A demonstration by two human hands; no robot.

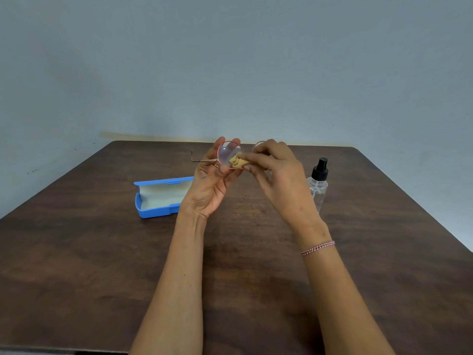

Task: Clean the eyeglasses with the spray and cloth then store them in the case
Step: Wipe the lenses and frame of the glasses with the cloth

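Above the surface [102, 252], the left hand [208, 187] has its fingers clamped on the glasses [226, 155] while the right hand [276, 175] pinches a cloth [236, 161] against the lens, open case [160, 197] left, spray [318, 183] right

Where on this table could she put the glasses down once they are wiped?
The widest bare wood is the near part of the table, in front of the open blue case and either side of the forearms. There is also room behind the case. Between the case and the spray bottle, the hands crowd it.
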